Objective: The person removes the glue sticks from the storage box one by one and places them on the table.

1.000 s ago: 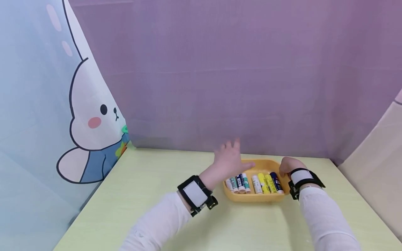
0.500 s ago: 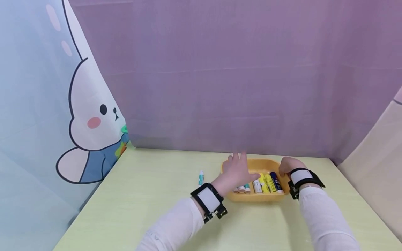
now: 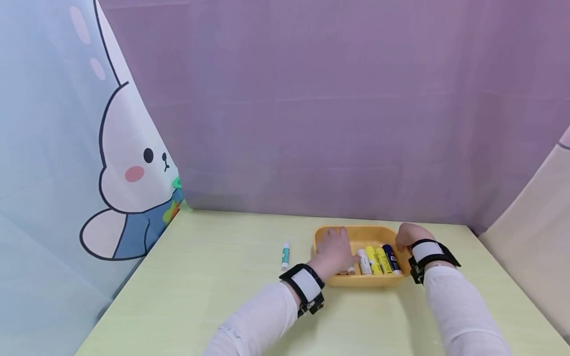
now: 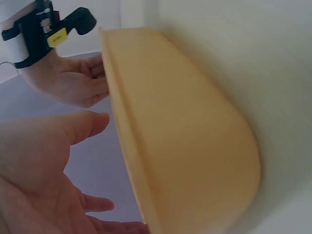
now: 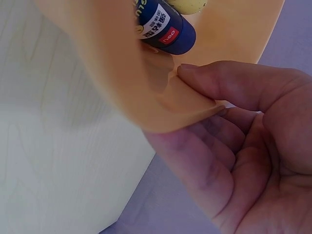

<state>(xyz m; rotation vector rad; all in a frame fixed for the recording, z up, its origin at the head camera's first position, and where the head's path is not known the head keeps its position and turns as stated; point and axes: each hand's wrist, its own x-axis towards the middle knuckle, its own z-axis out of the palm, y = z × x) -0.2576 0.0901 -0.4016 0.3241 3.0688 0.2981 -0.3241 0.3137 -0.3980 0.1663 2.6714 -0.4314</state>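
Note:
A yellow-orange plastic basket (image 3: pixel 362 281) stands on the table, with several glue sticks lying in it. My right hand (image 3: pixel 414 235) grips its right end; in the right wrist view the thumb presses inside the wall and the fingers curl beneath the rim. Close to that thumb lies a dark blue glue stick (image 5: pixel 168 30). Beside it in the head view are yellow glue sticks (image 3: pixel 373 260) and a white one (image 3: pixel 363 262). My left hand (image 3: pixel 335 251) hovers over the basket's left part, fingers apart, hiding most of the sticks there. A teal-and-white glue stick (image 3: pixel 285 256) lies on the table, left of the basket.
The pale yellow-green table (image 3: pixel 213 277) runs back to a purple cloth (image 3: pixel 311 123). A blue cloth with a cartoon animal (image 3: pixel 129 153) hangs on the left, a pale one (image 3: pixel 539 237) on the right.
My left hand has moved right and down over the basket's left part, uncovering the teal-and-white glue stick on the table. The right hand keeps its grip on the basket.

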